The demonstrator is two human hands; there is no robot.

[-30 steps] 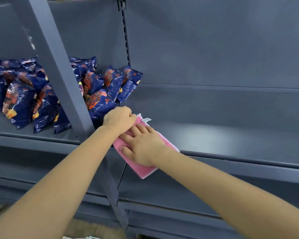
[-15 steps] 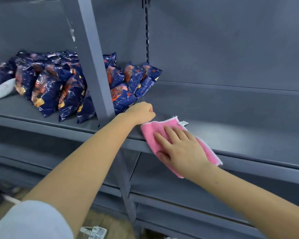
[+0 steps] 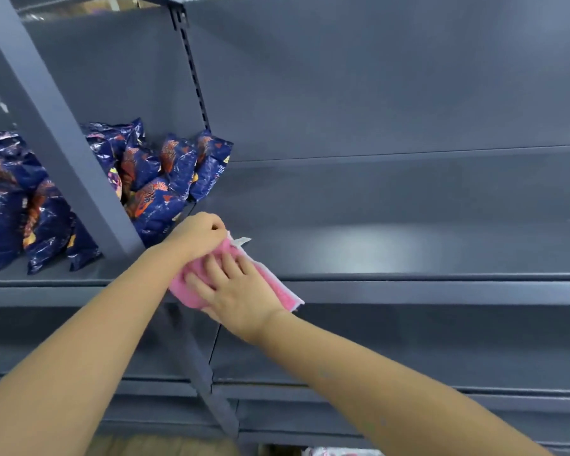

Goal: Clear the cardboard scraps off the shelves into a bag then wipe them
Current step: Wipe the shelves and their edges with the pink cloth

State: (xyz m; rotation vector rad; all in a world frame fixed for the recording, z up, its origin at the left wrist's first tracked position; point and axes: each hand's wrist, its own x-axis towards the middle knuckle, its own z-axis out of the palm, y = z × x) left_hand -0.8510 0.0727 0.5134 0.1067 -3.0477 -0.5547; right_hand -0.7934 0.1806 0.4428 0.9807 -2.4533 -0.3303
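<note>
A pink cloth [image 3: 285,292] with a white tag lies over the front edge of the dark grey metal shelf [image 3: 408,245]. My right hand [image 3: 241,296] presses flat on the cloth, fingers spread. My left hand [image 3: 199,233] is curled into a fist at the cloth's far left corner, pinching its edge. The shelf surface to the right is bare, with a pale glare patch. No cardboard scraps and no bag show in this view.
Several dark blue snack packets [image 3: 155,182] stand piled on the shelf at the left, just behind my left hand. A slanted grey upright post [image 3: 56,126] crosses in front of them. Lower shelves [image 3: 408,350] run below. A strip of floor shows at the bottom.
Both hands and the cloth slid right along the shelf edge, then back left toward the snack packets. The camera view shifted with them.
</note>
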